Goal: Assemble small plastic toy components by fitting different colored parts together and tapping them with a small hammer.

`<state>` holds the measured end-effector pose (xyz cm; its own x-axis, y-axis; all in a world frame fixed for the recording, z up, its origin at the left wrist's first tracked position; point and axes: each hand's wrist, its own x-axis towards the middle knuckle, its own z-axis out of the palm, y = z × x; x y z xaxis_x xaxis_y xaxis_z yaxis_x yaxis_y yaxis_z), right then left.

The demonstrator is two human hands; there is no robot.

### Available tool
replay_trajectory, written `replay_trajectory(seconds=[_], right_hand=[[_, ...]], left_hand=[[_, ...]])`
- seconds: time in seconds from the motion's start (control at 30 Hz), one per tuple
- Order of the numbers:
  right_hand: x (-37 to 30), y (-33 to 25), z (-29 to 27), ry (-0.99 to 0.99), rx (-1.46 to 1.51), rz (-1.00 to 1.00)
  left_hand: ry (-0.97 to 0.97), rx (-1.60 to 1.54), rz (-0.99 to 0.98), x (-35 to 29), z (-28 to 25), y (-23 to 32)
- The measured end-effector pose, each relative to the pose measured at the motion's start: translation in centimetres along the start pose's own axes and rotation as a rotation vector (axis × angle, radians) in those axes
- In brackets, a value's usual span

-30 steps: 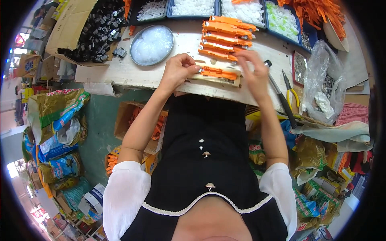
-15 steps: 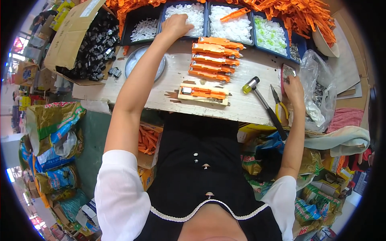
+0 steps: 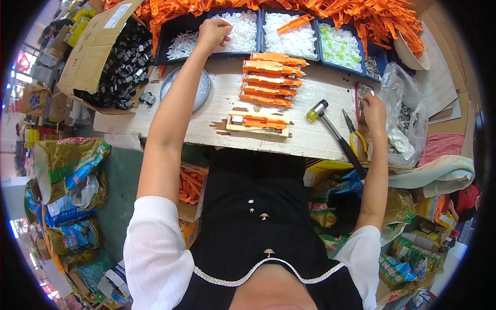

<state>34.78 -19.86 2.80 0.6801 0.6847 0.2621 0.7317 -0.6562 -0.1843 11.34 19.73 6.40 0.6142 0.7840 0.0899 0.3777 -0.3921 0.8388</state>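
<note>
My left hand [image 3: 213, 34] is over the near left part of a dark bin of small white plastic pieces [image 3: 242, 32], its fingertips drawn together. Whatever they hold is too small to make out. On the right, my right hand [image 3: 374, 108] pinches beside a small red-edged tray [image 3: 360, 92]; what sits in its fingers is hidden. Between my hands, a wooden jig [image 3: 258, 130] holds an orange plastic casing [image 3: 263, 121] with a white piece at its left end. Behind it lies a row of several orange casings [image 3: 268, 80] with parts fitted.
A yellow-tipped hammer [image 3: 330, 124] and yellow-handled pliers [image 3: 355, 135] lie near my right hand, beside a clear plastic bag [image 3: 405, 113] of metal parts. At left are a round metal dish [image 3: 202, 95] and a carton [image 3: 88, 67] of black parts. Orange pieces [image 3: 341, 13] are heaped behind the bins.
My left hand has drawn slightly back and left over the white pieces, fingertips now closed together. My right hand has shifted a little off the red-edged tray, uncovering more of it.
</note>
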Motion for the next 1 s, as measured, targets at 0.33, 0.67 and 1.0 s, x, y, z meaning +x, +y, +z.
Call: replay_trajectory(seconds=[0.33, 0.67, 1.0], right_hand=[[-0.7, -0.9, 0.1, 0.104, -0.207, -0.126], [-1.3, -2.9, 0.0, 0.093, -0.386, -0.327], [-0.1, 2.2, 0.7, 0.069, 0.48, 0.197]], left_hand=[[0.045, -0.602, -0.003, -1.5, -1.0, -0.7], [0.032, -0.471, -0.091, -2.9, -0.5, -0.4], [-0.224, -1.079, 0.005, -14.6, -0.8, 3.1]])
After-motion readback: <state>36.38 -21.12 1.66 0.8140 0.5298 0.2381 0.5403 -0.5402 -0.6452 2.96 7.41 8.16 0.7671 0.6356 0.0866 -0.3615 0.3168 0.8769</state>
